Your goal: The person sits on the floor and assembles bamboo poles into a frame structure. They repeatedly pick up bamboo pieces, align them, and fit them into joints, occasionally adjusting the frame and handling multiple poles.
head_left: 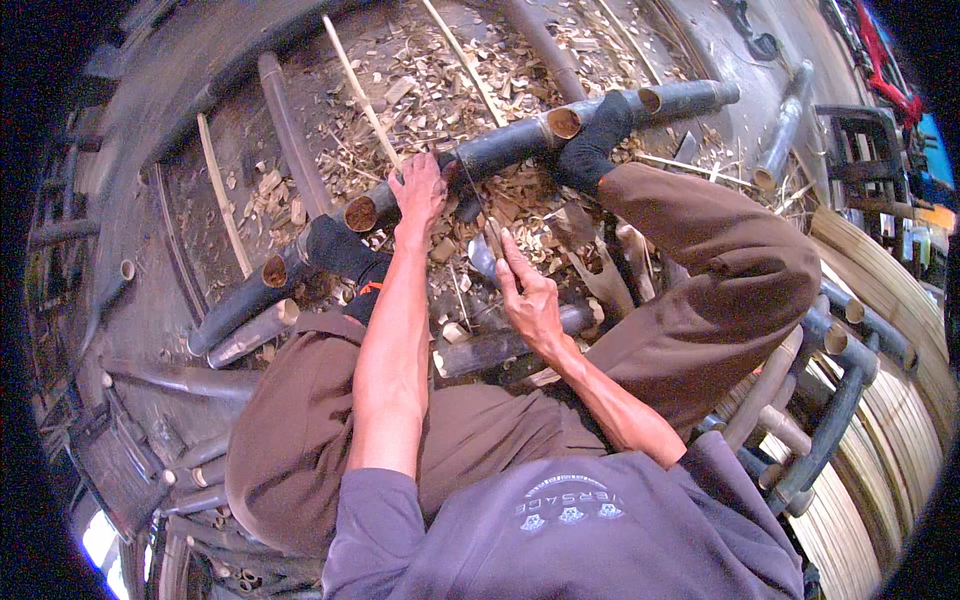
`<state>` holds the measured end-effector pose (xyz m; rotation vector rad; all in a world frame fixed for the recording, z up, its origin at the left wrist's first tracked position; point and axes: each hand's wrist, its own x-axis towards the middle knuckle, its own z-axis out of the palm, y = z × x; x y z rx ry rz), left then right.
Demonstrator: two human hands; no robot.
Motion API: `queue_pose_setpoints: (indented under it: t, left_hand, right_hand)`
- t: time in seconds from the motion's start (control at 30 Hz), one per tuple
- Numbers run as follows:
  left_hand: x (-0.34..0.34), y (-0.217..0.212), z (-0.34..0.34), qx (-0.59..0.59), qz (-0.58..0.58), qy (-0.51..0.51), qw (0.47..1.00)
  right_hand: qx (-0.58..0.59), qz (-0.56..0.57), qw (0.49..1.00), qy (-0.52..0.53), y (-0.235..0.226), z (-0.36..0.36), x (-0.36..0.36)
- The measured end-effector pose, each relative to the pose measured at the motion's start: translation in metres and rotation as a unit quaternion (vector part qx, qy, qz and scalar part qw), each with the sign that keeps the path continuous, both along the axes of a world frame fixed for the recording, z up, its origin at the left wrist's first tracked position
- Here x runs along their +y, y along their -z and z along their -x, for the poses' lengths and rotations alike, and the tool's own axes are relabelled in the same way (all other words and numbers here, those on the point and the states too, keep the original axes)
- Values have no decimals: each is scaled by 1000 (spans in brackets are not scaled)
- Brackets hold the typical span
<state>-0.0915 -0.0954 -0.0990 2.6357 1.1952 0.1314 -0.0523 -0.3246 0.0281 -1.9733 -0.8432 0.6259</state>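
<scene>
A long dark bamboo pole (pixel 508 147) lies across in front of me, with round cut openings showing pale rims and brown insides. My left hand (pixel 420 190) is closed over its middle, fingers curled round the far side. In my right hand (pixel 530 298) is a knife (pixel 492 238), gripped by its brown handle. Its thin blade, seen nearly edge-on, points away and reaches the pole just right of my left hand. Whether the edge is cutting into the bamboo cannot be made out. My dark-covered feet (pixel 345 247) press near the pole on both sides.
Pale shavings and chips (pixel 400 90) litter the floor beyond and under the pole. A shorter bamboo piece (pixel 480 352) lies close to my lap. Joined bamboo frames (pixel 845 400) and bundled pale strips (pixel 900 300) stand at right. More bamboo poles (pixel 180 380) lie at left.
</scene>
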Motion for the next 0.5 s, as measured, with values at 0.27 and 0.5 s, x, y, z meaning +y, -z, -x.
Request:
queue_pose_setpoints:
  t: [0.27,0.5]
  left_hand:
    - [9,13,4,48,39,22,998]
    - [12,19,6,10,35,44,998]
  right_hand:
    - [27,35,999,-13,-1,1,0]
    - [81,14,997,4,-4,-2,-3]
